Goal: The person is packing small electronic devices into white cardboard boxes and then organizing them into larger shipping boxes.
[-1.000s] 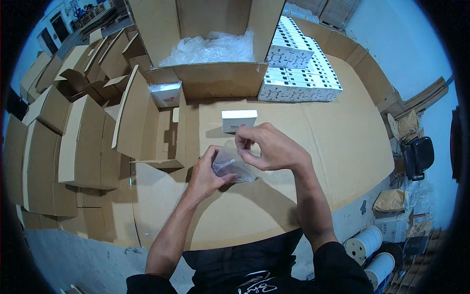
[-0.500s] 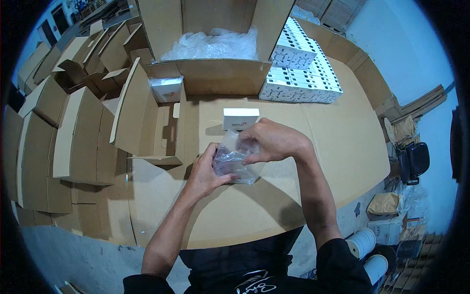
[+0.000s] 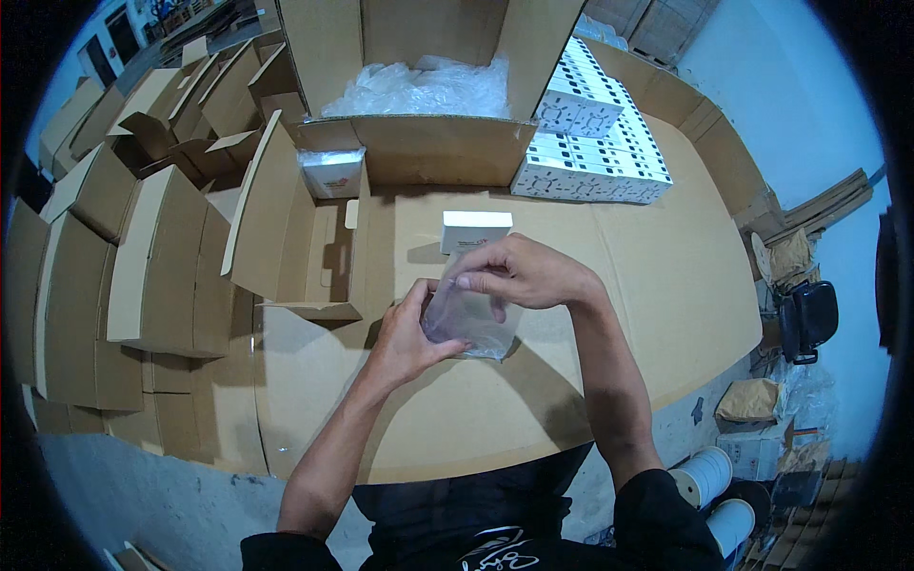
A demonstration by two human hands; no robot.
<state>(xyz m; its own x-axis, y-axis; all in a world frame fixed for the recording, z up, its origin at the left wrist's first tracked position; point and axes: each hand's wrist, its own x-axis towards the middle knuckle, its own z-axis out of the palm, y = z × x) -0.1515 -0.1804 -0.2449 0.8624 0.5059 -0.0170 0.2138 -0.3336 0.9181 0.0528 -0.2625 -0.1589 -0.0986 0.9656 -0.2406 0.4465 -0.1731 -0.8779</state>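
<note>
A clear bubble-wrap bag [image 3: 476, 319] is stretched between both my hands above the cardboard-covered table. My left hand [image 3: 409, 333] grips its left and lower side, with the thumb across the bottom corner. At the bag's top, my right hand [image 3: 524, 271] pinches the plastic near the upper edge. Just beyond my fingers stands a small white box [image 3: 476, 226], partly covered by the bag and my right hand. To the left, an open brown carton [image 3: 295, 238] holds one white box wrapped in clear plastic [image 3: 333, 174] at its far end.
A large carton [image 3: 433, 147] full of clear bubble-wrap bags [image 3: 419, 88] stands at the back. Stacked white boxes [image 3: 590, 171] with dark markings sit right of it. Several brown cartons [image 3: 157, 266] crowd the left side. Rolls [image 3: 705, 476] and a black chair [image 3: 807, 319] are at the right.
My right hand has shifted to the bag's upper edge, fingers drawn together. The bag looks flatter and more spread than before. The view has moved slightly.
</note>
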